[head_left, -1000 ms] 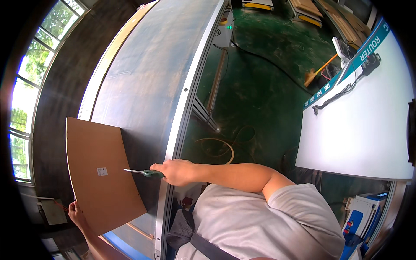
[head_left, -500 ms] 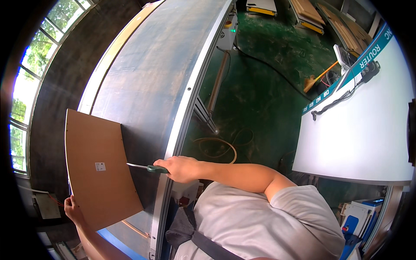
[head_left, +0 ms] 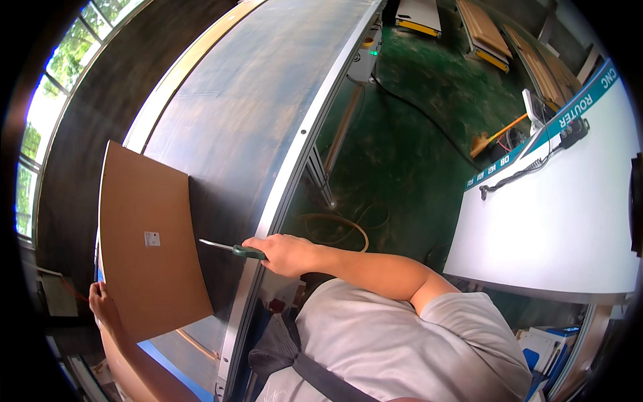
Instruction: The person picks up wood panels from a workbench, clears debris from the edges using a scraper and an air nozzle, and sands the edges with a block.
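A flat brown board (head_left: 154, 254) with a small white label (head_left: 153, 239) rests tilted on the long dark belt table (head_left: 231, 87). Around its outer left edge, near the lower corner, my left hand (head_left: 104, 305) is closed; part of the fingers is hidden behind the edge. Over the table's metal side rail my right hand (head_left: 287, 254) grips a green-handled tool (head_left: 249, 252). Its thin metal blade or shaft points left at the board's right edge and appears apart from it; the exact kind of tool is unclear.
A metal rail (head_left: 295, 151) edges the table beside my body. On the right stands a white machine cover (head_left: 542, 228) with a coiled-cord controller (head_left: 573, 132). A black cable (head_left: 429, 114) and a loose hose (head_left: 348, 220) lie on the green floor. Boards (head_left: 482, 27) are stacked beyond.
The whole view has shifted slightly. The board looks a little more raised at its left edge, with my left hand still on it. My right hand keeps the tool in nearly the same place.
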`<state>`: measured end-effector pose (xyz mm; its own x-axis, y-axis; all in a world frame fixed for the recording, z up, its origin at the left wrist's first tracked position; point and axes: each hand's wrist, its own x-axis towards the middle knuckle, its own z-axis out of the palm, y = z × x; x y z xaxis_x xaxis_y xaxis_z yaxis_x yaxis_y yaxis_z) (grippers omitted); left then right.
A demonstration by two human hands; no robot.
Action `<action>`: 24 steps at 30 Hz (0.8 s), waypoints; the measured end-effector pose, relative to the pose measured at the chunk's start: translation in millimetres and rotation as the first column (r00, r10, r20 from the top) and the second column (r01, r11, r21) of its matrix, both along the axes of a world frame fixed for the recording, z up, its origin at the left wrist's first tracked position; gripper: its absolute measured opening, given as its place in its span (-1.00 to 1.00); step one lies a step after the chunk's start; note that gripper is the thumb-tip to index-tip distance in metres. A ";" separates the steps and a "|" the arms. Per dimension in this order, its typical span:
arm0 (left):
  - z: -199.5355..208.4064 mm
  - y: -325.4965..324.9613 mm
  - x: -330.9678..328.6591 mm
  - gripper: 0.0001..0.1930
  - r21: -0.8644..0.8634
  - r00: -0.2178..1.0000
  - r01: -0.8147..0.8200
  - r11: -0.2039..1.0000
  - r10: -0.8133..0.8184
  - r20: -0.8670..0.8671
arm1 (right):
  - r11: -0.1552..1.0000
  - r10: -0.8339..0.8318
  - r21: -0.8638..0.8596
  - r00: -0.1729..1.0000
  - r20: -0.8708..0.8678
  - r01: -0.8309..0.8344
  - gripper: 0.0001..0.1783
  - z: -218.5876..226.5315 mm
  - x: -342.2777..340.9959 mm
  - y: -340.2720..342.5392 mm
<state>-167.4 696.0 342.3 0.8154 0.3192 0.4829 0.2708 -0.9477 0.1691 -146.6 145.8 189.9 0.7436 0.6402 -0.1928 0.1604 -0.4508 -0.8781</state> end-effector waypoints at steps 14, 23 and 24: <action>-5.3 12.8 -7.4 -0.67 -0.013 0.987 -0.043 0.999 0.040 -0.154 | 0.992 -0.077 0.103 0.996 0.047 0.072 -0.41 6.6 -3.5 22.0; 4.7 -30.2 -13.5 -0.69 -0.333 1.000 0.006 0.943 0.000 0.017 | 0.995 -0.098 0.014 0.995 -0.019 0.099 -0.41 1.1 1.8 28.4; 0.4 -20.3 -12.7 -0.71 -0.462 0.998 0.013 0.887 0.017 0.060 | 0.995 -0.102 -0.001 0.995 -0.020 0.102 -0.41 1.1 1.9 29.2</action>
<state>-180.2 675.7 342.8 0.7887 0.5198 0.3282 0.2479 -0.7575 0.6040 -144.7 175.0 191.0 0.8010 0.5613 -0.2082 0.0963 -0.4640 -0.8806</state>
